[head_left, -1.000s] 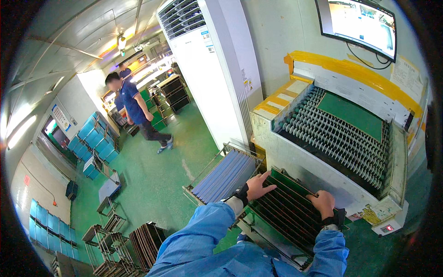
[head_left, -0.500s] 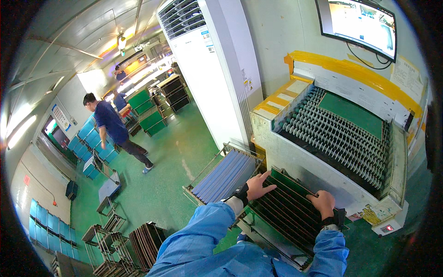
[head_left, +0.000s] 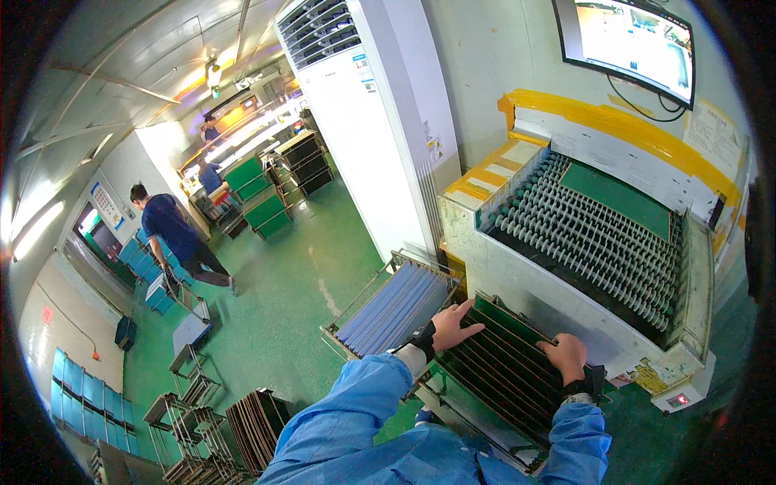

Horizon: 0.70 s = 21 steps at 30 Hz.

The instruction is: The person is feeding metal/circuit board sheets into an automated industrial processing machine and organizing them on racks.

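Note:
A metal rack (head_left: 529, 462) in front of me holds several thin, dark panels (head_left: 503, 373) on edge, with a green panel (head_left: 495, 310) at its far side. Over the rack's left end reaches my left hand (head_left: 449, 326), thumb and forefinger spread apart, near the end of the green panel. My right hand (head_left: 566, 354) is at the opposite end, its fingers curled down by the panel edges; what they grip is hidden. On the rollers of the conveyor machine (head_left: 590, 242) lies a flat green board (head_left: 618, 200).
Left of my rack stands another rack of blue-grey panels (head_left: 394, 305). A tall white air conditioner (head_left: 364, 145) rises behind it. At lower left are a stack of dark panels (head_left: 255, 424) and metal frames (head_left: 184, 420). A person (head_left: 174, 230) walks beside a trolley (head_left: 191, 327).
The person in dark clothes has walked to the left, closer to the trolley and blue racks. My hands have stayed in the same place.

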Each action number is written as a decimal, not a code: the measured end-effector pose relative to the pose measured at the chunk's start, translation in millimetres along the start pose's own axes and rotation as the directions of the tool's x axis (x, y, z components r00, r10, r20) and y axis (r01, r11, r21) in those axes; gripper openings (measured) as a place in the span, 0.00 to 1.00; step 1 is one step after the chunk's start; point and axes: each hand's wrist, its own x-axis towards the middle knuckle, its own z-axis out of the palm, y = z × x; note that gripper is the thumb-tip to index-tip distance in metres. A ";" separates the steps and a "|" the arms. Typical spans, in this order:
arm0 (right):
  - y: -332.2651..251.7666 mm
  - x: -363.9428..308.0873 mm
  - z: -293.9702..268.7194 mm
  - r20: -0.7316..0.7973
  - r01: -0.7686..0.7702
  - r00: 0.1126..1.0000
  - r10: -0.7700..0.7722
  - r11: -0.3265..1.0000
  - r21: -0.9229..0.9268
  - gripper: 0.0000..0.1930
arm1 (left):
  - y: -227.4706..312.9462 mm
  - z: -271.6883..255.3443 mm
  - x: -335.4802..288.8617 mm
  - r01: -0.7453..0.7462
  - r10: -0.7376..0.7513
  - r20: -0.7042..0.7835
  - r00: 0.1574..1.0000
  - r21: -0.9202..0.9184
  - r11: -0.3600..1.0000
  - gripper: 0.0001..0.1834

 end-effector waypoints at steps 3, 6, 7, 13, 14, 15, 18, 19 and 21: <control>4.3 2.0 4.7 -0.003 0.002 1.000 -0.002 1.000 0.000 0.28 | 0.3 0.2 0.1 0.004 -0.004 0.010 1.000 0.001 1.000 0.44; 3.8 2.3 4.2 -0.003 0.002 1.000 -0.002 1.000 -0.001 0.28 | 0.7 -1.0 0.1 -0.002 0.002 0.013 1.000 -0.001 1.000 0.43; 2.9 1.9 3.5 0.002 -0.002 1.000 0.002 1.000 -0.005 0.28 | 1.4 -2.1 -0.2 -0.005 0.005 0.015 1.000 0.000 1.000 0.43; -0.6 0.1 -0.2 0.005 -0.022 1.000 0.022 1.000 0.003 0.27 | 1.7 -3.5 -0.3 -0.021 0.021 0.016 1.000 -0.012 1.000 0.44; 0.2 0.3 0.3 0.004 -0.022 1.000 0.022 1.000 0.003 0.27 | 1.2 -2.9 0.1 -0.021 0.021 0.016 1.000 -0.012 1.000 0.44; 1.6 0.8 2.0 -0.002 -0.015 1.000 0.015 1.000 0.008 0.28 | 0.2 -2.2 0.5 -0.020 0.020 0.017 1.000 -0.008 1.000 0.44; 4.5 3.0 5.8 -0.008 -0.004 1.000 0.004 1.000 0.005 0.28 | -1.1 -1.2 0.7 -0.014 0.015 0.024 1.000 -0.006 1.000 0.44; 4.8 3.5 6.4 -0.006 0.000 1.000 0.000 1.000 -0.003 0.28 | -1.2 -1.0 0.7 -0.010 0.010 0.031 0.999 -0.007 1.000 0.44; 3.4 2.9 4.7 -0.001 -0.005 1.000 0.005 1.000 -0.002 0.28 | -1.5 -0.4 0.4 -0.004 0.004 0.031 1.000 -0.004 1.000 0.44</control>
